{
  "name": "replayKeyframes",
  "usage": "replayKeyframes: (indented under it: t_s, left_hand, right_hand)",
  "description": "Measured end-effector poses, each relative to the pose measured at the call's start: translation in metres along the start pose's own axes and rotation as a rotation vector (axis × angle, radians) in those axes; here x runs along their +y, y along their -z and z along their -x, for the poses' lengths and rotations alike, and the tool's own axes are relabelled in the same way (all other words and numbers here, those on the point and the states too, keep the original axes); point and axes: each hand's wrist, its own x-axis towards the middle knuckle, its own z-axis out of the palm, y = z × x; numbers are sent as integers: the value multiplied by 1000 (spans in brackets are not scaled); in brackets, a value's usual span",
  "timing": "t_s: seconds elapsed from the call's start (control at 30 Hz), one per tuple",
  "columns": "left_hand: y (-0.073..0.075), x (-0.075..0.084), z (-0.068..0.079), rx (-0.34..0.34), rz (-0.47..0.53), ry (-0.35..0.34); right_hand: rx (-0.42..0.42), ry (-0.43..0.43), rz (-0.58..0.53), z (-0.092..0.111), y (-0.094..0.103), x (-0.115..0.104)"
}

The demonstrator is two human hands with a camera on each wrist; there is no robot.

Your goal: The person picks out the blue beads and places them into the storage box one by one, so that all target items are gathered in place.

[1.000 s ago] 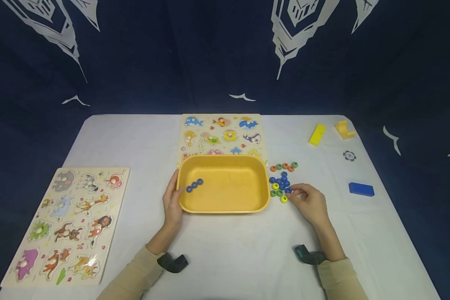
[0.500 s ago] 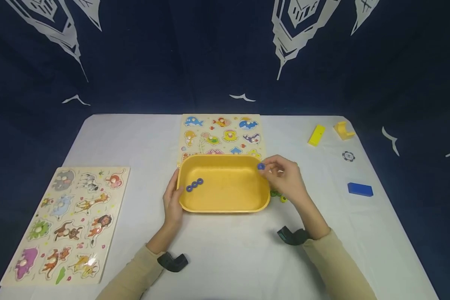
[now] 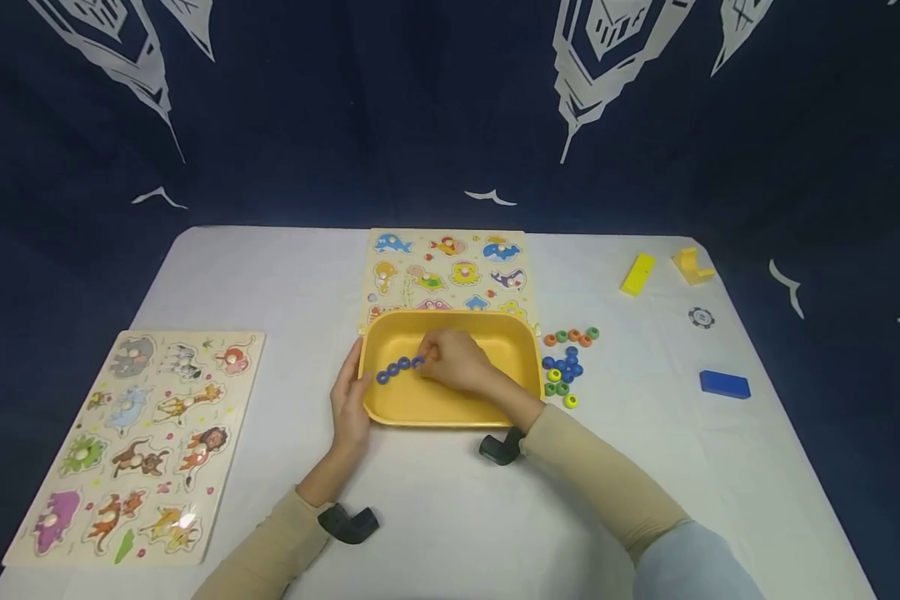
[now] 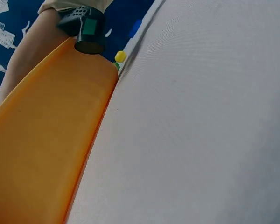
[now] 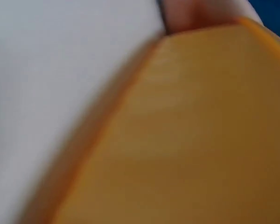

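Note:
A yellow plastic tray (image 3: 487, 408) lies in the middle of the table, its far edge over an animal puzzle board. My left hand (image 3: 351, 408) grips its left wall, thumb at the rim and fingers along the outside. Inside the tray, blue ring beads (image 3: 393, 369) form a slanting row. My right hand (image 3: 456, 360) reaches into the tray and pinches another blue bead (image 3: 417, 362) at the right end of that row. In the left wrist view the tray (image 4: 51, 130) fills the left side; the right wrist view shows the blurred tray (image 5: 177, 126), with no beads visible.
Loose blue beads (image 3: 567, 376), orange beads (image 3: 551, 340), green beads (image 3: 550, 389) and yellow beads (image 3: 571, 402) lie right of the tray. Sea-animal puzzle (image 3: 450, 271) behind; land-animal puzzle (image 3: 135, 450) at left. Farther right are a yellow block (image 3: 637, 274), blue block (image 3: 725, 384) and chip (image 3: 701, 317).
My right hand picked a blue bead from the loose beads, carried it left over the tray's rim and brought it down to the row's end. My left hand stays on the tray.

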Motion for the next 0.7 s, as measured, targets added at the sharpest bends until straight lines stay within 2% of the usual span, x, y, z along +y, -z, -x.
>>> replayKeyframes:
  t_s: [0.17, 0.3, 0.4, 0.53, 0.7]
  left_hand:
    - [-2, 12, 1, 9, -27, 10]
    - [-5, 23, 3, 9, -49, 13]
    - [-4, 20, 3, 2, -33, 10]
    - [-1, 9, 2, -7, -30, 4]
    - [-6, 22, 5, -12, -59, 16]
  right_hand:
    - [-15, 47, 50, -7, -12, -2]
    - [-18, 101, 69, -7, -13, -3]
    - [0, 126, 67, -1, -10, -1]
    - [106, 171, -16, 16, 2, 3]
    - [277, 222, -137, 54, 32, 22]
